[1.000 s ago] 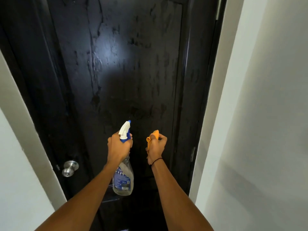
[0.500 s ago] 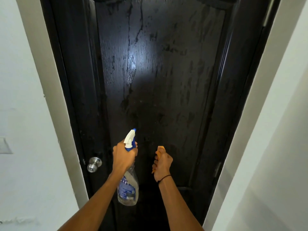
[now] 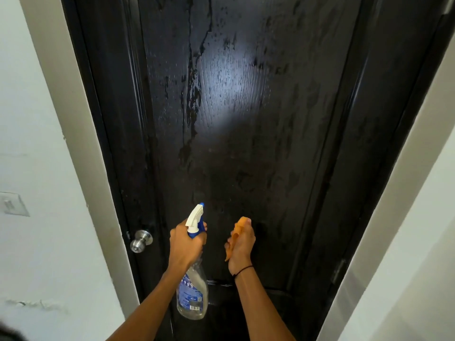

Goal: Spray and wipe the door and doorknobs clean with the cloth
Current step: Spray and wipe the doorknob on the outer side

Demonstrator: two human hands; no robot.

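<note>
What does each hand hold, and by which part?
Left hand grips the spray bottle at its neck, under the trigger head. Right hand holds the bunched orange cloth.

Both forearms reach up from the lower frame; left hand (image 3: 185,244) is clenched, right hand (image 3: 241,244) loosely curled, centre-low.

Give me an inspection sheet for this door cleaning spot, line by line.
Surface: black door, wet streaks and droplets down its panel.
Job's things: spray bottle, nozzle aimed at the door; orange cloth, bunched; silver doorknob at the door's left edge.
Clutter: nothing seen.
Grips: left hand closed on the spray bottle; right hand closed on the cloth.
Cables: nothing seen.
Surroundings: white walls, light switch on the left wall, hinge low on the right.
</note>
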